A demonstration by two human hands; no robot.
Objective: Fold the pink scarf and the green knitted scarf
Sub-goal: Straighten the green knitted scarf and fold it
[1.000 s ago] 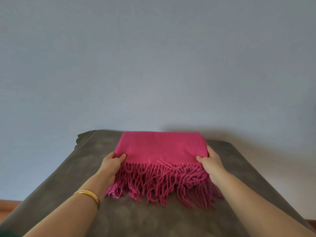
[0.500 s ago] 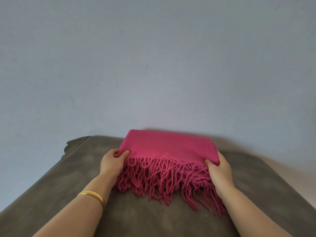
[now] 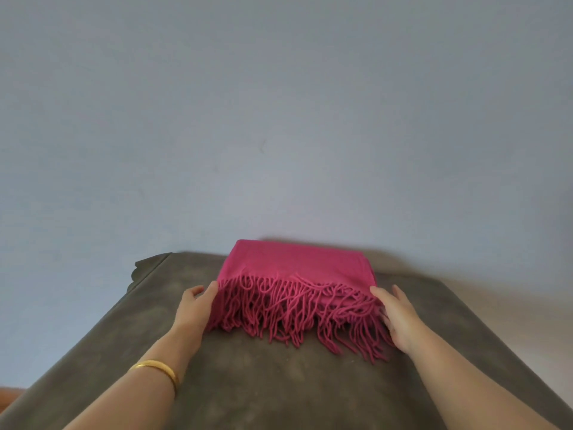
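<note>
Our folded pink scarf (image 3: 294,265) lies at the far edge of the grey bench (image 3: 279,383), fringe toward us. Our left hand (image 3: 193,308) and right hand (image 3: 400,318) flank it, fingers loosened and open, touching the fringe.

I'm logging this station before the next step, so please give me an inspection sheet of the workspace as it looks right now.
Surface: grey-brown cloth-covered surface, mottled, far-left corner visible.
Job's things: pink scarf folded into a flat rectangle at the far edge, fringe hanging toward the person; green knitted scarf: nothing seen.
Clutter: nothing seen.
Grippers: left hand open against the scarf's left side; right hand open, flat against the right side of the fringe; neither pinches the fabric.
Cables: nothing seen.
Surroundings: plain blue-grey wall behind; gold bangle on the left wrist; a strip of brown floor at lower left.
</note>
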